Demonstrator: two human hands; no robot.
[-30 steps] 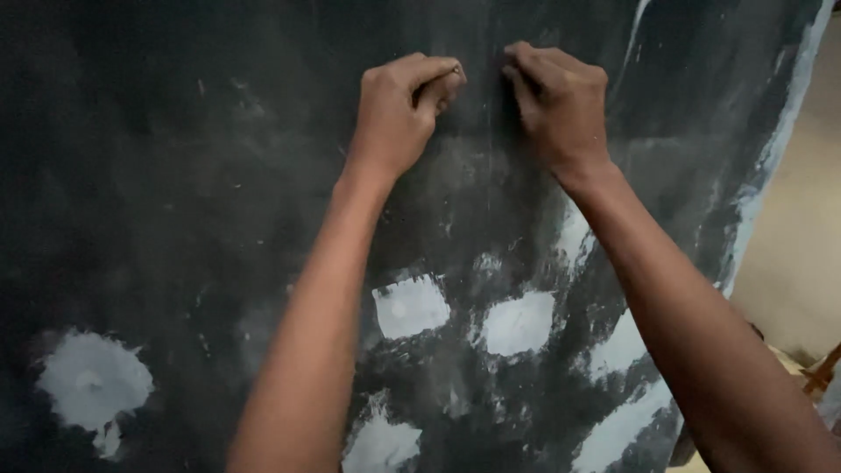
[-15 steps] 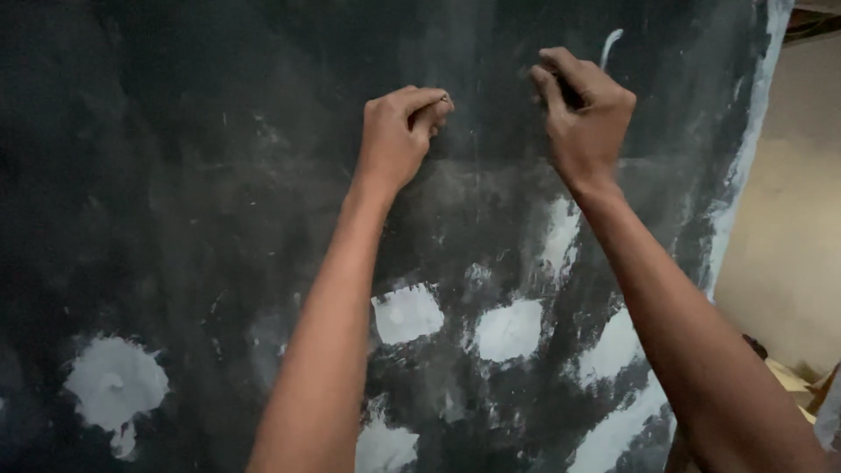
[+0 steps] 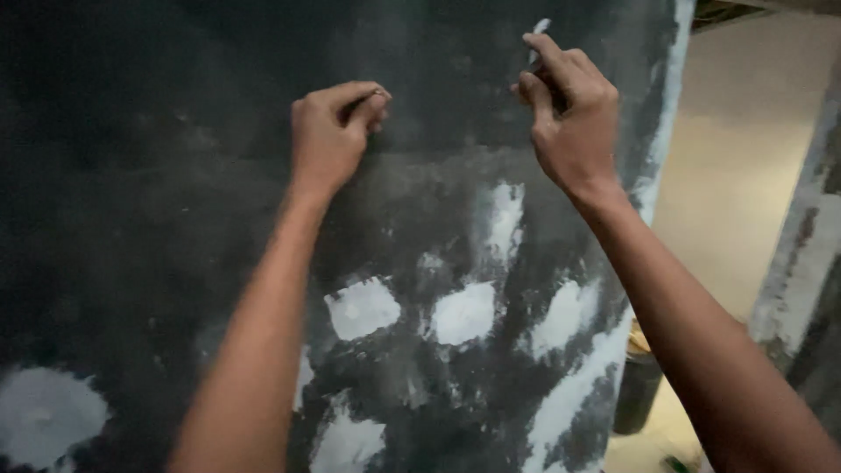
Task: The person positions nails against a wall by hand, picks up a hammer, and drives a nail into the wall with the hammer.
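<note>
A dark grey wall [image 3: 158, 219] with white filler patches [image 3: 361, 307] fills the view. My left hand [image 3: 328, 136] is raised against it, with thumb and forefinger pinched together at the wall surface. My right hand [image 3: 574, 118] is higher and further right, near the wall's right edge. Its fingers are curled and pinched just below a short white streak [image 3: 540, 28]. Whatever may be between the fingertips of either hand is too thin or too dark to make out. Both forearms reach up from the bottom of the frame.
The wall ends in a white-edged corner [image 3: 674, 96] on the right, with a beige room beyond it. A dark cylindrical container [image 3: 635, 394] stands on the floor by the corner. Another patchy grey pillar [image 3: 810, 254] rises at the far right.
My hands have spread apart along the wall. The right hand has moved right toward the corner, and the left hand has stayed pinched at about the same spot.
</note>
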